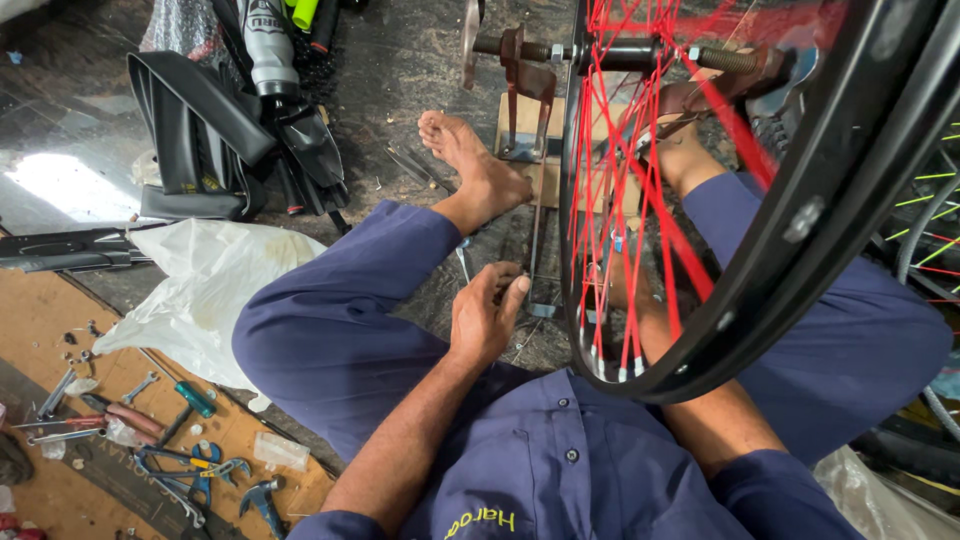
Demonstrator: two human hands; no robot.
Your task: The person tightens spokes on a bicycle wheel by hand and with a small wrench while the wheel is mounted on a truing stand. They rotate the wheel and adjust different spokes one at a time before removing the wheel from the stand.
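Fingers [508, 287] of the left hand [485, 315] are curled narrow, tips pinched at the lower end of a thin metal stand upright [537, 262]; whether they grip a small part cannot be told. The right hand [622, 290] sits behind the red spokes [640, 200] inside the rim; its finger state cannot be told.

The bicycle wheel [800, 220], black rim, stands upright on a threaded axle [600, 52] in a truing stand whose wooden base [520, 120] lies on the dark floor between the bare feet. The left foot [470, 160] is just beside the base.

The person sits on the floor in blue clothing. To the left: a white plastic bag [200, 290], folded black inner tubes [190, 140], and pliers [125, 415], spanners and a claw hammer [262, 497] on brown cardboard [40, 320].
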